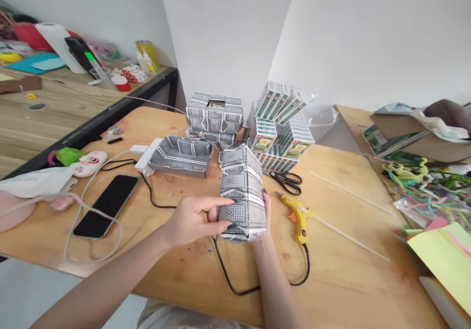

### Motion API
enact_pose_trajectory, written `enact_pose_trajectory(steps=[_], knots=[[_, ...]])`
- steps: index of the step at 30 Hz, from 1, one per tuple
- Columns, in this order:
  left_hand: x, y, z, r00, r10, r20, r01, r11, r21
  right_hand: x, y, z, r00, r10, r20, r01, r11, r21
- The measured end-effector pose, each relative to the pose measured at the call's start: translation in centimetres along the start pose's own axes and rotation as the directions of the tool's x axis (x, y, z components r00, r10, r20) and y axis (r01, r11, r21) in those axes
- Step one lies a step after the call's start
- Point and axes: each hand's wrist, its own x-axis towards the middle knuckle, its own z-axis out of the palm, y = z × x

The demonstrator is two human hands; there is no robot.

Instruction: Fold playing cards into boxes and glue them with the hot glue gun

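A grey patterned paper piece [241, 186], built of folded cards in rows, is held up over the middle of the wooden table. My right hand [267, 218] grips it from the right side and below, its fingers partly hidden behind it. At its lower left, my left hand [198, 216] touches the folds with thumb and index finger, which are spread apart. A yellow glue gun [300, 216] lies to the right, with black scissors [285, 179] behind it. Behind the held piece stand an open grey patterned tray [182, 157] and a stacked patterned block [214, 115].
Stacked green and white card boxes [281, 127] stand at the back. Left are a phone [106, 206], cables and a white power strip [147, 157]. White glue sticks [351, 238] lie right, near coloured pipe cleaners [434, 181] and yellow paper [445, 255].
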Motion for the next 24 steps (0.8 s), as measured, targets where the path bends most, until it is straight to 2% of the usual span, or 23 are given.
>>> enact_pose_trajectory(steps=[6,12,16,18,21,24], knots=[[0.3,0.3,0.4,0.975,0.216,-0.054,-0.209,0.971,0.113,-0.2,-0.1,0.3,0.998,0.049,0.026,-0.049,0.998,0.031],[0.5,0.3,0.3,0.959,0.283,0.005,-0.276,0.931,0.24,-0.7,-0.2,0.8,0.997,0.042,0.068,-0.042,0.999,0.003],[0.4,-0.1,0.0,0.946,0.32,0.052,-0.321,0.898,0.3,-0.3,-0.1,0.3,0.993,0.075,0.093,-0.077,0.997,0.021],[0.3,0.0,-0.6,0.95,0.297,0.095,-0.311,0.893,0.326,-0.1,-0.1,-0.1,0.994,0.072,0.088,-0.075,0.997,0.036],[0.4,0.6,-2.1,0.967,0.173,0.185,-0.232,0.899,0.371,0.1,-0.3,-0.5,0.998,0.028,0.064,-0.031,0.999,0.037],[0.8,1.4,-3.6,0.974,0.081,0.211,-0.168,0.886,0.433,0.1,-0.5,-0.4,0.997,0.001,0.073,-0.003,1.0,0.029]])
